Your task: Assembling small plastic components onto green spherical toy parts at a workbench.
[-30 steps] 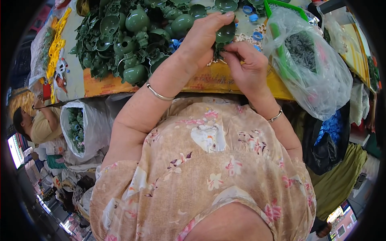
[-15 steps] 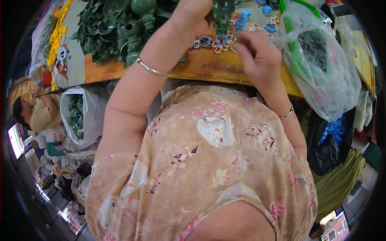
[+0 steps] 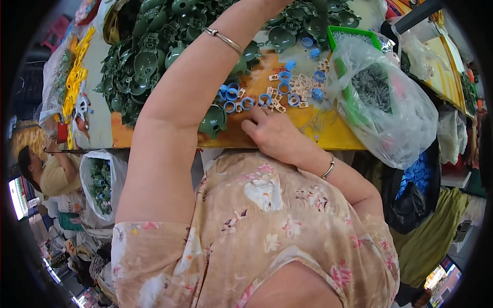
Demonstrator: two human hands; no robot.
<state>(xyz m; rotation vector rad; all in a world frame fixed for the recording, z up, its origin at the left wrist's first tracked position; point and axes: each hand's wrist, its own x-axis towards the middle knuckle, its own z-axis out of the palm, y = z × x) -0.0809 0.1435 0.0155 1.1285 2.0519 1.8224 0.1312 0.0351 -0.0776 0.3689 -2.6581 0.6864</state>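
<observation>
We are listing one right hand (image 3: 276,132), half open, beside blue rings (image 3: 232,96) and cream pieces (image 3: 278,107). We are noting one left hand (image 3: 268,4), cropped near green parts (image 3: 281,39), grip impossible to tell.

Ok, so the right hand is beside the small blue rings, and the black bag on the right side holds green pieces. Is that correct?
Not quite: the black bag on the right side holds blue pieces, not green ones, as the head view shows. The right hand is beside the small blue rings, as you say.
</observation>
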